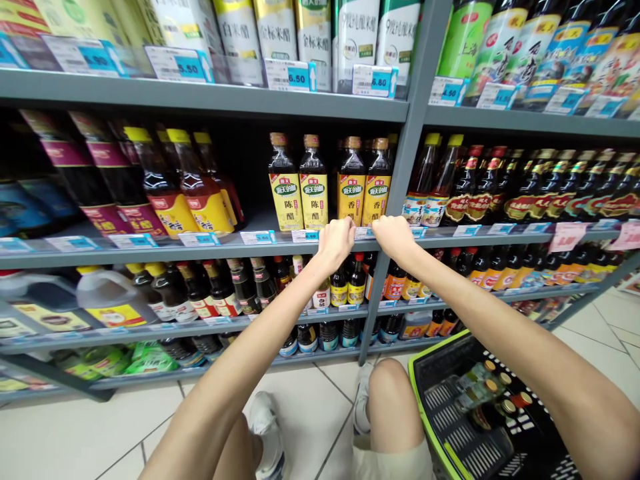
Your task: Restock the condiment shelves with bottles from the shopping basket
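Note:
Both arms reach forward to the edge of a grey shelf (225, 252). My left hand (337, 241) is closed at the shelf edge, its fingers curled in front of a yellow-labelled vinegar bottle (349, 190). Just right of it, my right hand (394, 237) is also closed, at the shelf edge below another yellow-labelled bottle (376, 190). What the fingers grip, if anything, is hidden. Two pale-yellow-labelled bottles stand upright to the left, the nearer one (314, 193) apart from my left hand.
A black basket with a green rim (417, 387) stands on the tiled floor (305, 407) at lower right, holding several bottles (483, 393). A grey upright post (407, 147) divides the shelves. Purple-labelled bottles (117, 160) stand at left; plastic jugs (113, 297) sit below.

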The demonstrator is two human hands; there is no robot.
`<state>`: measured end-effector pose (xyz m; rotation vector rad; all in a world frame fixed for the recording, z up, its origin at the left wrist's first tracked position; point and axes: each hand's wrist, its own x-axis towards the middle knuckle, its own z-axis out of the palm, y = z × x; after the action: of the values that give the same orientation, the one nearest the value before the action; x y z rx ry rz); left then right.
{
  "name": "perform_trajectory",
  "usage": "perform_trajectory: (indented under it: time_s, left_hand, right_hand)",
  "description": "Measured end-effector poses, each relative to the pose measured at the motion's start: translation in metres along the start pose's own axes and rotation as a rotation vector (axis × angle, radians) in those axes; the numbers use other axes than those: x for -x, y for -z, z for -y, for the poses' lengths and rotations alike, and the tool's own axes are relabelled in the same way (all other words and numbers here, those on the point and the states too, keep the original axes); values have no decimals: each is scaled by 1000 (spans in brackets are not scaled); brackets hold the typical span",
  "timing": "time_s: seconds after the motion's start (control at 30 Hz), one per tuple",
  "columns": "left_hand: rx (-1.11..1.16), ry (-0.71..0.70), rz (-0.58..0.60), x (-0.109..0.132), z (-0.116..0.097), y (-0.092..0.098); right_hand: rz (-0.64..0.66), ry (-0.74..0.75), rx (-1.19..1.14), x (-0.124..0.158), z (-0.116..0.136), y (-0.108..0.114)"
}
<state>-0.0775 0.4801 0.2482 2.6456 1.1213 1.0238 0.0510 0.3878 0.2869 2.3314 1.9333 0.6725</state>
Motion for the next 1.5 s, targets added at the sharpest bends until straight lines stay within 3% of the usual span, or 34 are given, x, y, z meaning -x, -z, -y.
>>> perform_trajectory:
  time_s: [0.37,0.8,1.0,1.1,1.27,1.37,1.5]
  left_hand:
    - [48,-33,3,-7,2,-1]
    - [-200,-108,87,-13,-2,3]
    - [-208,-104,61,-6,-4,-1]
    - [-56,-70,-19,-7,-3,8]
    - [249,32,-256,-31,-6,34]
    - [267,141,-186,-43,-15,35]
    - [248,271,-103,-41,-23,20]
  right_hand:
    - [-74,-3,120,4,-23,-3]
    - [-71,113,156,-6,-18,-2]
    - [-68,78,108,1,-17,-6]
    - [-130,15,16,6,-23,7]
    - [-449,-151,-354,-12,-31,55]
    - [-467,-262,-473,-40,-25,79]
    - [-409,-377,-615,-72,-20,93]
